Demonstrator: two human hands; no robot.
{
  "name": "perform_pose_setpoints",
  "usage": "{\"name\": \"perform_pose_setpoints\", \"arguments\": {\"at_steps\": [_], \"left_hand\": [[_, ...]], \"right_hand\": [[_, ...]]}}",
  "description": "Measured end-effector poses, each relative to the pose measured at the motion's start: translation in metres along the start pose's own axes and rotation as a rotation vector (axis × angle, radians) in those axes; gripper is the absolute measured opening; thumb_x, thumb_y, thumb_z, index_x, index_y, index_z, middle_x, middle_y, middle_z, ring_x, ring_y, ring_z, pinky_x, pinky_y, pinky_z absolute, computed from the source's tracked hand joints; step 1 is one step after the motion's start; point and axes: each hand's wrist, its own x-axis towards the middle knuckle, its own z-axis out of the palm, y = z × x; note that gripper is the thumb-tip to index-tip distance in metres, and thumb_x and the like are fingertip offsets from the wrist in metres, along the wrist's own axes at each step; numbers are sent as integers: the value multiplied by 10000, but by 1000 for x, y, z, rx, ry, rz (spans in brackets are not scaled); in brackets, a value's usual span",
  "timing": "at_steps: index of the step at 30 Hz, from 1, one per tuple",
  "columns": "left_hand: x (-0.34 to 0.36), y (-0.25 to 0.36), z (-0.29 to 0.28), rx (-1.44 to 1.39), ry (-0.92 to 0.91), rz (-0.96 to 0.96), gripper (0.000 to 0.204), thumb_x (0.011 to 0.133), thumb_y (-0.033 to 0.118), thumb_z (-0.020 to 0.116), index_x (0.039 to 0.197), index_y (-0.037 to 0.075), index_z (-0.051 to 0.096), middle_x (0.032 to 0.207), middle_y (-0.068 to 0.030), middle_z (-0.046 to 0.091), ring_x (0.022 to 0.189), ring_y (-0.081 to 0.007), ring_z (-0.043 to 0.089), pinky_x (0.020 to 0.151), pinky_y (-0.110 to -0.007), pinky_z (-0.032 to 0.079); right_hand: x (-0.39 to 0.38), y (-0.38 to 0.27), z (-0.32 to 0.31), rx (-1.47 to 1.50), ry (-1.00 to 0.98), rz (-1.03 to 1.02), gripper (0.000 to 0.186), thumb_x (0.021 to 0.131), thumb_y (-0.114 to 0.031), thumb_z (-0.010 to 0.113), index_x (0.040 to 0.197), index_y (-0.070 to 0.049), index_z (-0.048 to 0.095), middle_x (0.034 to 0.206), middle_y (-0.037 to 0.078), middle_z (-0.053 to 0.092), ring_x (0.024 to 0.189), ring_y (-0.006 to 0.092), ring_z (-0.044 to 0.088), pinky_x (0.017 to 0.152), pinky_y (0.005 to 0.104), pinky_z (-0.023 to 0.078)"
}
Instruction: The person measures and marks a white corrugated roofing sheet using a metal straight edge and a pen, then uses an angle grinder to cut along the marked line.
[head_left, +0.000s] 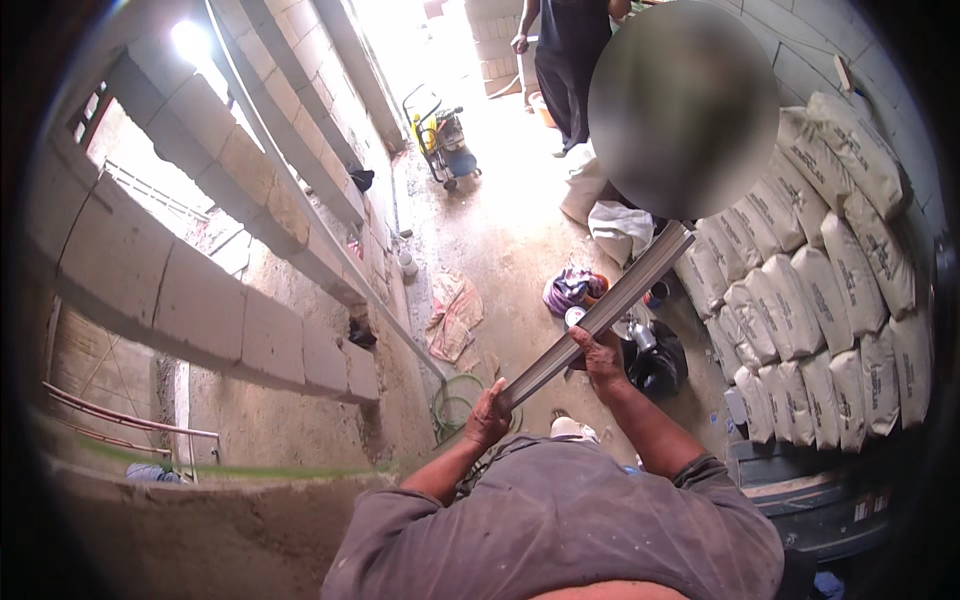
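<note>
Left hand [488, 413]: clamped on the lower end of the metal bar [598, 315].
Right hand [600, 355]: clamped mid-bar, forearm raised.
Bar: tilted up to the right.

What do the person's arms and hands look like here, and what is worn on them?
Both hands are bare: no gloves on the left hand or the right hand. The forearms are bare too, with no watch or band visible. Loose grey sleeves, dusty and speckled with pale spots, end near the elbows and belong to a grey shirt.
</note>
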Motion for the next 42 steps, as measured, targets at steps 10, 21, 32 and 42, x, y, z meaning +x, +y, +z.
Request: {"name": "perform_pose_setpoints", "arguments": {"at_steps": [10, 21, 32, 42], "left_hand": [[201, -140, -33, -260, 4, -261, 686, 885, 242, 697, 1479, 86, 392, 1289, -240, 600, 1203, -416, 585, 988, -446, 484], [431, -293, -97, -170, 274, -541, 649, 935, 331, 638, 1470, 33, 421, 1396, -233, 542, 1281, -380, 549, 1055, -416, 445], [782, -431, -164, -284, 95, -726, 738, 939, 430, 615, 1488, -6, 385, 1410, -285, 525, 1323, -388, 517, 1087, -406, 425], [1057, -518, -180, -377, 91, -566, 599, 914, 430, 621, 1349, 30, 523, 1239, -202, 628, 1182, -320, 597, 1022, -399, 444]], "right_hand": [[245, 48, -36, -245, -128, 404, 379, 941, -301, 696, 1208, -77, 546, 889, 54, 597, 629, 137, 603, 500, 299, 501], [555, -1, 66, -708, -472, 340, 412, 917, -368, 700, 1163, -39, 666, 924, 105, 706, 778, 168, 687, 679, 323, 548], [816, 28, 29, -1241, -411, 405, 469, 828, -431, 711, 1132, -74, 714, 1104, 208, 716, 1060, 340, 680, 901, 409, 529], [1023, -14, 5, -888, -55, 747, 434, 861, -378, 715, 1171, -74, 713, 1027, 187, 732, 1019, 295, 688, 875, 425, 535]]}}
